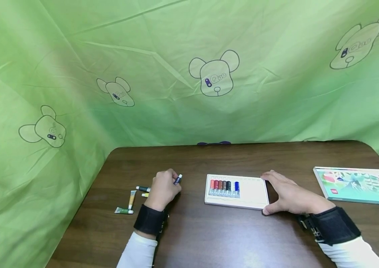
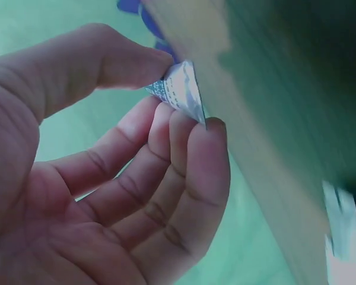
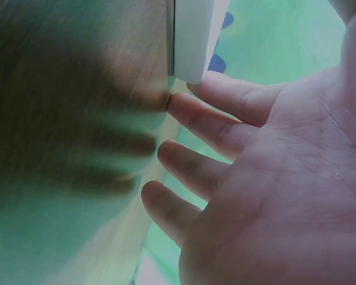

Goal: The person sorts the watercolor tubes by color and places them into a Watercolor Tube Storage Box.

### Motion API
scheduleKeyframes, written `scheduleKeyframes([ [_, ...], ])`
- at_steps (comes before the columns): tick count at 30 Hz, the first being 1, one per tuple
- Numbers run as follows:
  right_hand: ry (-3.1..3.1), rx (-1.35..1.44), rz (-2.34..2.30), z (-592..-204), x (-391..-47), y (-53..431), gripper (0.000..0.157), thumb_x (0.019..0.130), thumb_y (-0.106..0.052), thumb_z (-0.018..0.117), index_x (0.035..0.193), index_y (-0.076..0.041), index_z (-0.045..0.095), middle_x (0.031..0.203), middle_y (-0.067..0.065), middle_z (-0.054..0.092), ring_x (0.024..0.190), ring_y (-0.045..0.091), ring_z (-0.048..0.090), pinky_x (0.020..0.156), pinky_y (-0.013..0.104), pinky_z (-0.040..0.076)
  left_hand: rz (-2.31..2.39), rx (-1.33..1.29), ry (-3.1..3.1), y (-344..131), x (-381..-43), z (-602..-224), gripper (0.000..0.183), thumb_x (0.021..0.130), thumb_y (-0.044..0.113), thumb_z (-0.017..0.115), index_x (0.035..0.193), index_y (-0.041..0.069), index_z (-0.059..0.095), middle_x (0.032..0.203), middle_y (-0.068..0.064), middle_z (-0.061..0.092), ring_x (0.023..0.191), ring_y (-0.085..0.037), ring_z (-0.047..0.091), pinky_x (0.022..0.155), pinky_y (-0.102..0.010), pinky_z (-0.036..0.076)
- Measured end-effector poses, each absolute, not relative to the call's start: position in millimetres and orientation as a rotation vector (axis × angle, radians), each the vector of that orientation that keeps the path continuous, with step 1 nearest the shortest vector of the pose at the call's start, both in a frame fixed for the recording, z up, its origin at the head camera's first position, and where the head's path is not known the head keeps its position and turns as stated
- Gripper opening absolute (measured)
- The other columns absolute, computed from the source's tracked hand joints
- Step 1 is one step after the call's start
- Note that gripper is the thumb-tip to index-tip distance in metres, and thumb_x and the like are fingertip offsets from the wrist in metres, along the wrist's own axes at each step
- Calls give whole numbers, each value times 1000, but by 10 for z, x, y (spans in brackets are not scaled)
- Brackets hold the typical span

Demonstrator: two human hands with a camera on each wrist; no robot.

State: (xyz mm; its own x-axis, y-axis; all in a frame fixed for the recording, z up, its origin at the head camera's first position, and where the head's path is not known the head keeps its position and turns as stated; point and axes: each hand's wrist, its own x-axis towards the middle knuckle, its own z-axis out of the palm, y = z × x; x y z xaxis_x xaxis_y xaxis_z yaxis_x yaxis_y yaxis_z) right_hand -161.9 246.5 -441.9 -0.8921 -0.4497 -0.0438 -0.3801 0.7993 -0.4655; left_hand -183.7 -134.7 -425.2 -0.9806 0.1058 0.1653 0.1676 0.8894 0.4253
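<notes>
My left hand (image 1: pixel 163 190) pinches a small paint tube (image 1: pixel 177 179) with a white cap and a dark blue band, over the table left of the tray. In the left wrist view the tube's silvery crimped end (image 2: pixel 187 89) shows between thumb and fingertips. My right hand (image 1: pixel 290 195) lies at the right end of a white tray (image 1: pixel 254 191), its thumb at the near corner and index finger at the far corner. Fairly straight fingers (image 3: pixel 207 124) show in the right wrist view. Several red, brown, black and blue paint tubes (image 1: pixel 224 188) lie in a row in the tray's left half.
Beside my left wrist lie a green tube (image 1: pixel 123 210), an orange-yellow tube (image 1: pixel 132 200), a dark tube (image 1: pixel 143 189) and a yellow one partly hidden. A flat teal printed box (image 1: pixel 360 186) rests at the right of the brown table (image 1: pixel 216 238). Green cloth (image 1: pixel 162 119) hangs behind.
</notes>
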Motion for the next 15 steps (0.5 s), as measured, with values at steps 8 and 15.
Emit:
scheduleKeyframes([
  [8, 2837, -659, -692, -4429, -1605, 2470, 109, 58, -69, 72, 135, 2, 42, 140, 24, 42, 133, 48, 30, 99, 65, 29, -692, -318, -2944, -927, -1817, -4262, 15, 73, 7, 66, 87, 6, 65, 77, -1, 63, 60, -10, 53, 53, -26, 46],
  [15, 2834, -653, -691, -4419, -1610, 2469, 109, 58, -68, 72, 135, 2, 42, 141, 24, 41, 133, 48, 30, 99, 65, 29, -629, -434, -2910, -567, -1778, -4234, 19, 74, 10, 67, 92, 4, 67, 83, -4, 65, 66, -14, 59, 57, -28, 49],
])
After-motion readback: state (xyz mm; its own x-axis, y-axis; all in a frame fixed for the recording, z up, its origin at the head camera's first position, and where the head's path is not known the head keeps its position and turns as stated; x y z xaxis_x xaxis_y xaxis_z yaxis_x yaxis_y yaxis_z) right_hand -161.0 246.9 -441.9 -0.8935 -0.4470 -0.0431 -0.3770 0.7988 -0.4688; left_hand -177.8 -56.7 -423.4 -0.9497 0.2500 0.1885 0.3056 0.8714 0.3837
